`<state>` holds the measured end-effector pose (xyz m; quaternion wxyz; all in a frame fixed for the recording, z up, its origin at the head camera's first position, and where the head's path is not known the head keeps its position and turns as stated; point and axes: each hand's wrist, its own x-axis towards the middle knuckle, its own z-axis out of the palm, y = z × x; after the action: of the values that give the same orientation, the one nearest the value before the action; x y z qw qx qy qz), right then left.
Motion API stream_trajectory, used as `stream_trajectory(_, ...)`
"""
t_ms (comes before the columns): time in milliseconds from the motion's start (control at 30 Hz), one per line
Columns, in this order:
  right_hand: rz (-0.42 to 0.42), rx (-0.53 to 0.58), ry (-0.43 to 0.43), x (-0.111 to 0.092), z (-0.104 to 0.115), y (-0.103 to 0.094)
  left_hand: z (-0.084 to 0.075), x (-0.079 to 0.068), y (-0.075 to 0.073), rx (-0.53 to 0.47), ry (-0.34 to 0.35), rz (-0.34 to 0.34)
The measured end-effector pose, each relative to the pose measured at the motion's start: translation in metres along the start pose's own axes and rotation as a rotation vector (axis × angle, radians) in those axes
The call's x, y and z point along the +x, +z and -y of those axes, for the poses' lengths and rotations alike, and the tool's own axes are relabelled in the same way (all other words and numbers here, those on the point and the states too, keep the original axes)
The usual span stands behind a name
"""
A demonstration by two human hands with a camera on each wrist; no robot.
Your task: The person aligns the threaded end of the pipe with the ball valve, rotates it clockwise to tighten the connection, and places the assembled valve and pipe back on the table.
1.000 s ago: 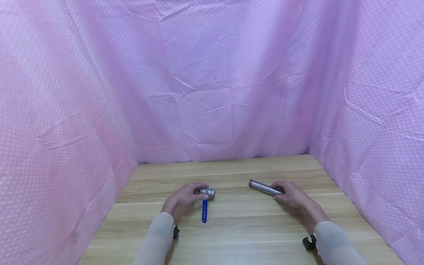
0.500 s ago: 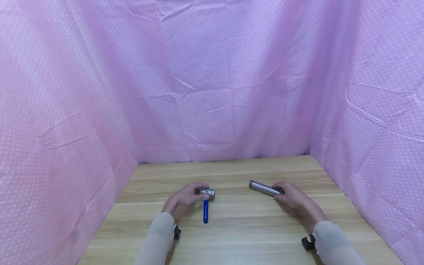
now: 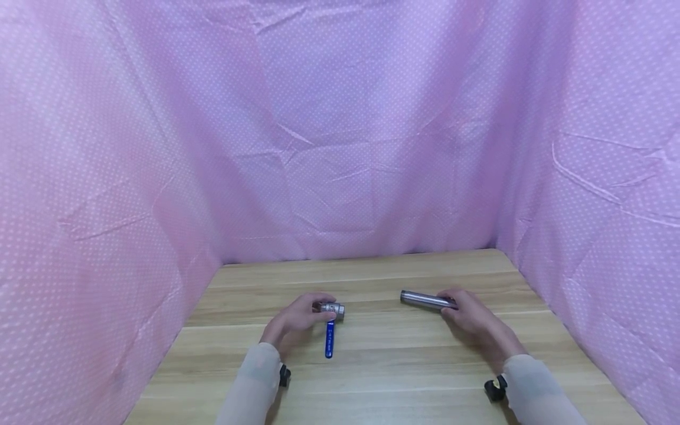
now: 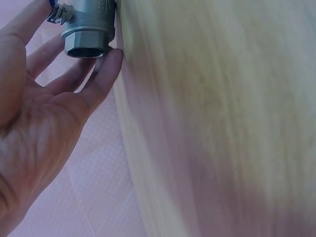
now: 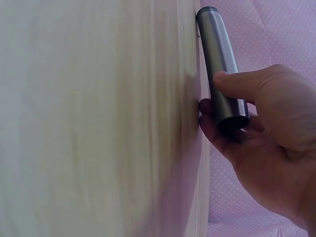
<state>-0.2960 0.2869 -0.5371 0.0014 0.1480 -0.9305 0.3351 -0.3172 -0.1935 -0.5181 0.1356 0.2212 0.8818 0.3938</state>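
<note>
My left hand (image 3: pixel 297 314) grips a metal ball valve (image 3: pixel 333 309) between thumb and fingers, left of the table's middle. Its blue lever handle (image 3: pixel 329 339) points toward me. In the left wrist view the hexagonal end of the valve (image 4: pixel 85 42) opens toward the wrist, and fingers curl behind it. On the right, my right hand (image 3: pixel 467 313) holds a steel pipe (image 3: pixel 425 299) near one end, thumb on top and fingers beneath. The far end of the pipe (image 5: pixel 210 17), with a threaded rim, points left toward the valve; a gap separates the two.
Both hands are low over a light wood table (image 3: pixel 372 378). Pink dotted cloth (image 3: pixel 340 147) hangs behind it and along both sides. A black strap mount (image 3: pixel 495 389) sits at the right wrist, another mount (image 3: pixel 284 375) at the left.
The pipe has swung slightly in my right hand and lies more level across the view. The left hand and valve have barely shifted.
</note>
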Motion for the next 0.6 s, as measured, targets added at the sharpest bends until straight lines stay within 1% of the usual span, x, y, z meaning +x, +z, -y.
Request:
stream_trajectory(67,-0.009,0.009,-0.021,-0.0012,-0.0006,-0.0006,-0.0006,-0.0002,0.0005,-0.006,-0.012,-0.009)
stream_trajectory(167,-0.016,0.042,-0.012,-0.0023,-0.0014,-0.0011,-0.0011,-0.0003,0.0010,-0.030,-0.035,-0.023)
stream_trajectory(400,-0.061,0.027,-0.022,-0.0007,-0.0026,-0.0017,-0.0006,-0.0015,0.0024,-0.085,-0.060,-0.048)
stream_trajectory(433,-0.060,0.040,-0.021,-0.0012,-0.0024,-0.0019,-0.0003,-0.0017,0.0027,-0.088,-0.059,-0.051)
stream_trajectory(500,-0.070,0.059,-0.004,-0.0020,-0.0019,-0.0018,0.0004,-0.0027,0.0034,-0.092,-0.063,-0.056)
stream_trajectory(600,-0.071,0.121,0.050,-0.0042,0.0000,-0.0019,0.0004,-0.0051,0.0040,-0.103,-0.075,-0.061)
